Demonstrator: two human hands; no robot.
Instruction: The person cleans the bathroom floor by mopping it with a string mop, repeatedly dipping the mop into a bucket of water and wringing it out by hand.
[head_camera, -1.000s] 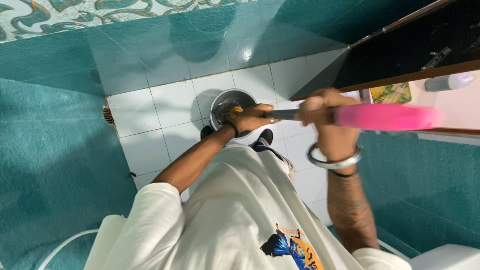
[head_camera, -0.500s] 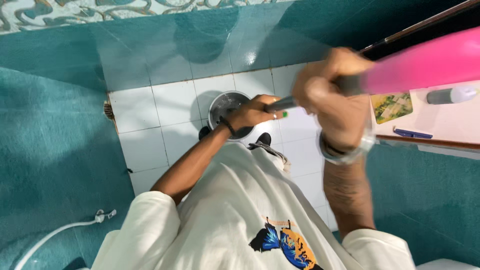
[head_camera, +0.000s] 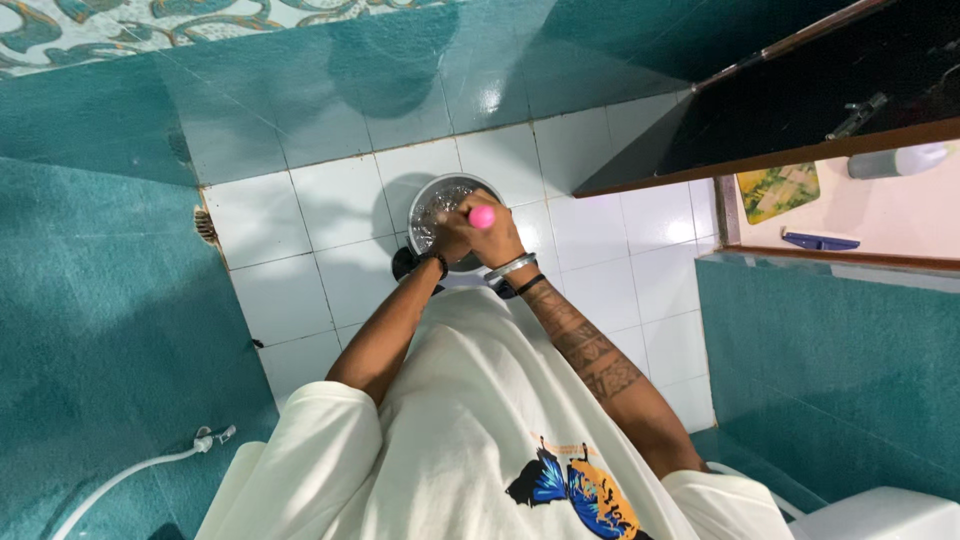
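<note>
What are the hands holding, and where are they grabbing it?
Both hands, left and right, grip a pink-handled tool near its top end, over the metal bucket.

Pink-handled tool (head_camera: 482, 216): only the rounded pink end of the handle shows, seen end-on, so the tool stands near upright above the steel bucket; its lower part is hidden. Steel bucket (head_camera: 437, 201): round, shiny metal, upright on the white tiled floor, its mouth open upward with a glinting interior; contents cannot be told. The tool's end lies over the bucket's near rim.
</note>
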